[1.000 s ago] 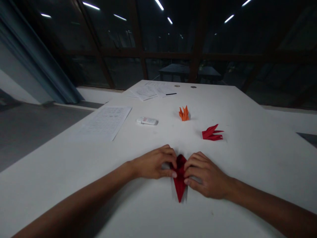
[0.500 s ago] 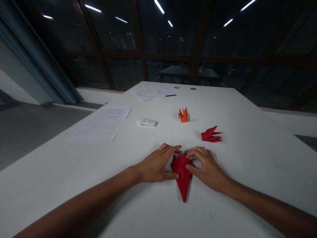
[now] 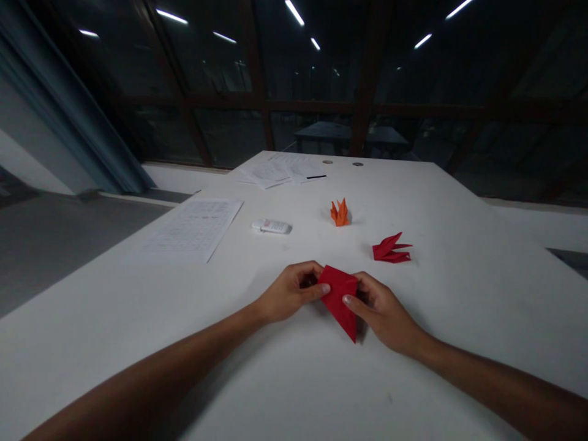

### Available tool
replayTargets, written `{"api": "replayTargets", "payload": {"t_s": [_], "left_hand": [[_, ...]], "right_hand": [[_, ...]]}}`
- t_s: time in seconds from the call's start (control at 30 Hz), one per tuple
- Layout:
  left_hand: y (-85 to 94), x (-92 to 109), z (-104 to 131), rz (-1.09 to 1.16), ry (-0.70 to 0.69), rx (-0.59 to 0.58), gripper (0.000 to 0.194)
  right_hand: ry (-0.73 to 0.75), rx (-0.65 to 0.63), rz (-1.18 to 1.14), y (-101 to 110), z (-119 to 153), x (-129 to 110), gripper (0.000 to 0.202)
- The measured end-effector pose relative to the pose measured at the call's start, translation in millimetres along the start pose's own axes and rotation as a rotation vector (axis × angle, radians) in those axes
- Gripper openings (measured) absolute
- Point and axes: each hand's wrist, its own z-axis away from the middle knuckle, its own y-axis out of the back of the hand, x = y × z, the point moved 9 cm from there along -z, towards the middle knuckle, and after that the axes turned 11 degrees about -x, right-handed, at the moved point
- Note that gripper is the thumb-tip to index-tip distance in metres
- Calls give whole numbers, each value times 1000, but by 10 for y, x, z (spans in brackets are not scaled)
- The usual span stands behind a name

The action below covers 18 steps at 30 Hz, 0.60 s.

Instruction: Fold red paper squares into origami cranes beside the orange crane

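A folded piece of red origami paper [image 3: 342,297] is held up between both hands, its long point aimed down and to the right. My left hand [image 3: 291,293] pinches its left edge, thumb on the front and fingers behind. On the right edge, my right hand [image 3: 384,312] grips it the same way, thumb pressed on the face. The fingers behind the paper are partly hidden. Beyond the hands stand a red folded paper figure [image 3: 390,249] with thin points and a smaller orange folded paper figure [image 3: 340,213].
A white item with printed text [image 3: 272,226] lies left of the orange figure. A written sheet [image 3: 190,236] rests at the table's left edge. More papers [image 3: 275,170] and a dark pen-like stick [image 3: 316,177] are toward the far end of the white table [image 3: 459,318].
Both hands have lifted the red paper off the table and tilted it, so its point has swung right and nearer the hands. The left fingers have closed behind the paper.
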Motion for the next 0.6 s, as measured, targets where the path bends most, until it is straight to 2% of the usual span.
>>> {"api": "replayTargets", "payload": {"t_s": [0.2, 0.4, 0.6], "left_hand": [[31, 30, -80, 66, -83, 98, 26], [145, 47, -72, 154, -113, 253, 30], [176, 93, -9, 58, -37, 304, 28]], "right_hand": [[4, 119, -82, 107, -16, 41, 20], [-22, 67, -77, 78, -65, 121, 25], [-52, 85, -44, 137, -58, 161, 21]]}}
